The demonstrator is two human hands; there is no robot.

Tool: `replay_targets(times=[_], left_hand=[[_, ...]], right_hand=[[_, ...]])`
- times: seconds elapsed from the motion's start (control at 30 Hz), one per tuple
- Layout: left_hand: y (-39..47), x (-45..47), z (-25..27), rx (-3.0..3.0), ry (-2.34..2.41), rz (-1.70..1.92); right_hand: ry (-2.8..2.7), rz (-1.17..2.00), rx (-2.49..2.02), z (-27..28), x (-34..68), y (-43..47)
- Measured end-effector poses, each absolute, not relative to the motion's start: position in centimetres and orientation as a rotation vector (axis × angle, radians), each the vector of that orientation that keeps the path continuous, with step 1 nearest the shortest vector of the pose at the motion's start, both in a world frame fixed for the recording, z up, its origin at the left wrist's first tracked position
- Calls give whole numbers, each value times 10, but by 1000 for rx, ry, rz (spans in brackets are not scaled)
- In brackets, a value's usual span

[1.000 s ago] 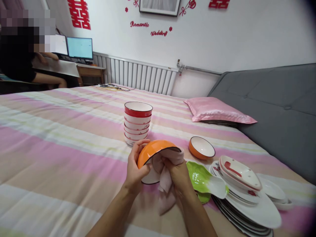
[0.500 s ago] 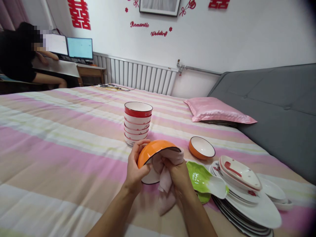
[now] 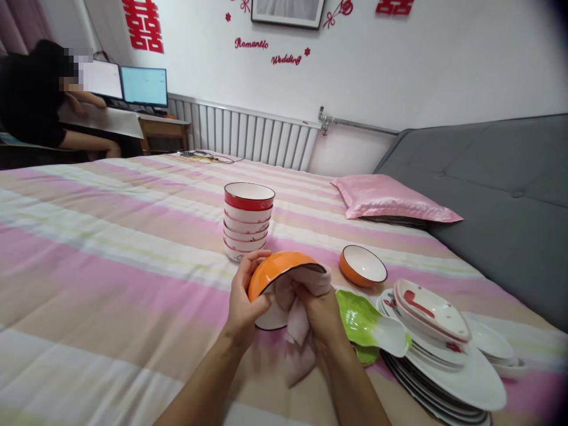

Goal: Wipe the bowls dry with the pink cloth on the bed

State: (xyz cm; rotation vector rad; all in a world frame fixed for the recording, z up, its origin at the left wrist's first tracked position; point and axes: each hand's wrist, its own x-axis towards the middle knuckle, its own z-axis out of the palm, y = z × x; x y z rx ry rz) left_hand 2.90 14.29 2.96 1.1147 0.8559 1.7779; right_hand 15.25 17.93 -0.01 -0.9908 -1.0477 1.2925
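Tilted on its side, an orange bowl [image 3: 284, 266] with a white inside and dark rim is gripped at its left edge by my left hand [image 3: 246, 302]. My right hand [image 3: 322, 307] is closed on a pale pink cloth [image 3: 299, 322], which is bunched inside the bowl and folded over its right rim; the cloth's end hangs below. Just beyond my left hand stands a stack of red and white bowls [image 3: 249, 222]. To the right of my right hand lies a green leaf-shaped dish [image 3: 357, 316]. A second orange bowl [image 3: 362, 266] sits upright behind it.
Stacked plates [image 3: 465, 373] with patterned oval dishes [image 3: 432, 310] on top stand at the right, beside small white dishes [image 3: 490, 340]. A pink pillow [image 3: 393, 198] lies near the grey headboard [image 3: 488, 177]. Cables [image 3: 206, 157] lie at the bed's far edge. A person [image 3: 33, 100] sits at a desk.
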Motion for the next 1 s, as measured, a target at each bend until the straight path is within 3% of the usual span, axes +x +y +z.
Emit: replay_targets(times=[0.27, 0.63, 0.87, 1.0], left_hand=[[159, 12, 23, 1314, 1328, 1463], [154, 6, 21, 1982, 1926, 1273], [155, 8, 21, 2095, 1996, 854], [157, 7, 17, 2066, 2008, 850]], right_hand=[[-1116, 834, -1077, -8, 158, 187], [-1660, 359, -1323, -5, 150, 169], [-1889, 263, -1348, -3, 147, 167], [-1904, 312, -1396, -1, 148, 170]])
